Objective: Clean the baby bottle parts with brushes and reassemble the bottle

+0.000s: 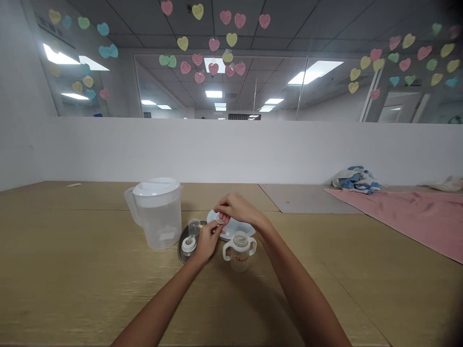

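My left hand (208, 239) and my right hand (236, 210) meet above a pale blue dish (237, 229). Pinched between their fingertips is a small whitish piece (220, 220), mostly covered, so its kind is unclear. Just nearer to me stands a two-handled baby bottle (240, 255), upright with its top uncovered and red lettering on the side. Beside my left hand lies a metal tray (181, 248), partly behind that hand. On it sit a white bottle collar with a teat (188, 245) and a clear dome cap (194, 226).
A lidded translucent pitcher (161, 217) with liquid in it stands left of the tray. A pink cloth (408, 214) covers the table's right side, with a crumpled blue and white cloth (356, 180) behind it. A white wall (231, 149) rises at the table's back edge.
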Available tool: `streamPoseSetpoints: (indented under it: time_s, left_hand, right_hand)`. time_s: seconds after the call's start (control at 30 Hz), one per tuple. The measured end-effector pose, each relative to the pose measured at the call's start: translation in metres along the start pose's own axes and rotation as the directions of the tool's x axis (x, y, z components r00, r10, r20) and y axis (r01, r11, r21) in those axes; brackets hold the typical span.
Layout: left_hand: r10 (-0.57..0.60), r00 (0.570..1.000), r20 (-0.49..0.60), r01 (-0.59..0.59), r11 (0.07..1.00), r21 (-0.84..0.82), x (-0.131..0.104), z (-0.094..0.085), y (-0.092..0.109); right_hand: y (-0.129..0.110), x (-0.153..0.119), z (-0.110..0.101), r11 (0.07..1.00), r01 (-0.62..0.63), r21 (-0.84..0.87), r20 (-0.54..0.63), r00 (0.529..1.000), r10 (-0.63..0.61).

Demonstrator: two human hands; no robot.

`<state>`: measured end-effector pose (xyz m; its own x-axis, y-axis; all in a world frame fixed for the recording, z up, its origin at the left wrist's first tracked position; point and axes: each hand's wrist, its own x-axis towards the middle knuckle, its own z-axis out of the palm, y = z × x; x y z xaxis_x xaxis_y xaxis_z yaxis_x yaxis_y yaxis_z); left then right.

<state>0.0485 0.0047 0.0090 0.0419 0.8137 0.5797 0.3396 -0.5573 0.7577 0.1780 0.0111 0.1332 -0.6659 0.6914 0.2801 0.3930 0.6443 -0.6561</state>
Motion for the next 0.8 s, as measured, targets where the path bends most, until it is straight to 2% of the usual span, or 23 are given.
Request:
streamPoseSetpoints:
  time_s: [0.17, 0.4, 0.7, 0.8]
  left_hand:
    - [0.001, 1.000, 0.015, 0.000, 0.993, -0.115, 0.001, 0.001, 0.006]
    - [0.002, 1.000, 0.029, 0.002, 0.987, -0.161, 0.001, 0.004, -0.005]
    - [0.037, 0.999, -0.002, -0.037, 0.994, -0.104, 0.001, 0.004, 0.000]
    - [0.060, 0.998, 0.007, -0.059, 0.996, -0.061, 0.000, 0.003, 0.000]
  right_hand:
    - [-0.021, -0.012, -0.011, 0.998, 0.004, 0.055, -0.129, 0.992, 0.003]
    - [-0.041, -0.026, -0.026, 0.996, -0.023, 0.085, -0.204, 0.978, 0.040]
    - [-0.050, -0.035, -0.034, 0.991, -0.053, 0.120, -0.227, 0.971, 0.079]
    - [-0.060, -0.043, -0.039, 0.986, -0.009, 0.168, -0.298, 0.953, 0.060]
